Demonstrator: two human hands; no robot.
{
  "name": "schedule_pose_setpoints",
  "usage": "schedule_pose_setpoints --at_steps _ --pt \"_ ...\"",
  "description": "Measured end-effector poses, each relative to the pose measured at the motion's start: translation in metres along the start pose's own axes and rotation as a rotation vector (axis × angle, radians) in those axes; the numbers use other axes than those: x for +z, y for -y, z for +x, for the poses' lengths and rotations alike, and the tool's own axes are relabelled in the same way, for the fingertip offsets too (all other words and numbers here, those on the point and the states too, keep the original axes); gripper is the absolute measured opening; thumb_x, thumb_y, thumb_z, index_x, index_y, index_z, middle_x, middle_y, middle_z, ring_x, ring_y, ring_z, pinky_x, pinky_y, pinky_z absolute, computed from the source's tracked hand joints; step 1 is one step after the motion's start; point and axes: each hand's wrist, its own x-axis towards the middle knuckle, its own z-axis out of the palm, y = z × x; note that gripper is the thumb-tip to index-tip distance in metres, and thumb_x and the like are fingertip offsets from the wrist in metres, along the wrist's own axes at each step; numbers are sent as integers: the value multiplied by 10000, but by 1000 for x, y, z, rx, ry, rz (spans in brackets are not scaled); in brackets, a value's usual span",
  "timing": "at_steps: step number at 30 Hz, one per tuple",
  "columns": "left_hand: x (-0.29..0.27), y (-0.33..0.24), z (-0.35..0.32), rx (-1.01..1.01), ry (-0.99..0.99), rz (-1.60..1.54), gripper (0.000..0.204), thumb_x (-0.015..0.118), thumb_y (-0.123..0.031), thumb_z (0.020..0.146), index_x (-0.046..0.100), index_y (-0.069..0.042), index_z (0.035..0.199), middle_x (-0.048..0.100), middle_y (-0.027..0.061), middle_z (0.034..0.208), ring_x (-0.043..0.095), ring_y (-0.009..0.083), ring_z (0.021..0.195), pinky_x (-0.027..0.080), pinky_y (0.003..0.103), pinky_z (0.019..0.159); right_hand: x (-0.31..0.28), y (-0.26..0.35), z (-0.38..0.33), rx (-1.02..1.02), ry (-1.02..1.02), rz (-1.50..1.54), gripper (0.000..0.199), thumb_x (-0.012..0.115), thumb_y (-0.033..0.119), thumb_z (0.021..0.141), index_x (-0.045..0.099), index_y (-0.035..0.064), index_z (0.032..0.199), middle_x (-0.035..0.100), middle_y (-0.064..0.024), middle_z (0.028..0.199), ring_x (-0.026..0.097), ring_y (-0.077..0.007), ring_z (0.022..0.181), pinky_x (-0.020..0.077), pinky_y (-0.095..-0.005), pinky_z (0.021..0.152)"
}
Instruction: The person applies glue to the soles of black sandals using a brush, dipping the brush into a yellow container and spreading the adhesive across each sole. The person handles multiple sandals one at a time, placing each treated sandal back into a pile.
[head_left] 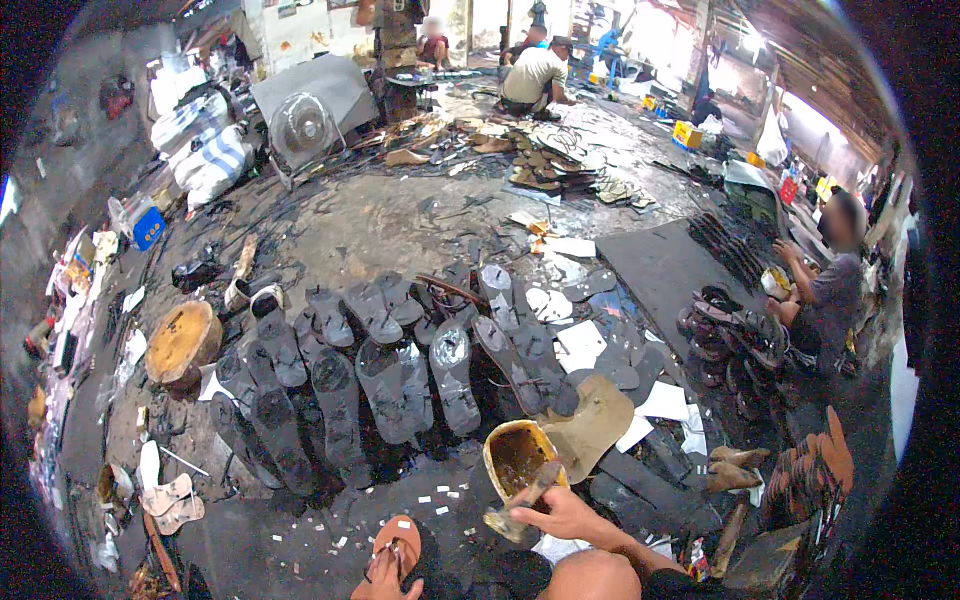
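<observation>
Fingers (548, 500) of the right hand (570, 515) wrap a brush (520, 497), apparently dipping into the glue can (515, 452).

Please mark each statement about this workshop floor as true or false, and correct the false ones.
1. The right hand holds a brush over a glue can. True.
2. The left hand rests on a tan sandal. True.
3. The dark soles are stacked in one tall pile. False: they lie spread side by side on the floor.
4. A round wooden block stands left of the soles. True.
5. The fan lies beside the right hand. False: it stands far back on the left.
</observation>
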Motion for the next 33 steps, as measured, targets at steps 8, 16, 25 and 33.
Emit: schedule_pose_setpoints --at_steps 8,16,25,33 --pt "-17 -36 78 2 121 -60 605 493 -460 1001 436 -113 1493 469 250 1470 425 386 1394 287 377 1182 29 63 45 -105 -126 54 344 665 363 944 712 66 1113 731 -122 1079 695 -301 999 511 -395 925" --pt "-70 -88 112 -390 91 -1893 475 410 -450 1030 652 -86 1217 708 63 1103 670 223 984 546 381 881 78 89 93 -566 -354 -90 171 716 190 893 724 62 1005 733 -99 1024 701 -298 925 540 -401 835" --pt "-65 -98 101 -371 -43 -1680 451 427 -388 1038 599 -39 1266 682 83 1157 667 214 1010 554 371 875 75 112 89 -472 -448 -102 191 711 284 900 741 120 993 737 -82 990 690 -312 903 525 -411 823" --pt "-62 -114 106 -345 -273 -1669 447 444 -383 1060 598 -12 1255 690 77 1069 679 175 914 564 318 805 85 101 94 -397 -558 137 209 718 183 903 694 41 1055 729 -142 981 698 -323 904 540 -394 805"
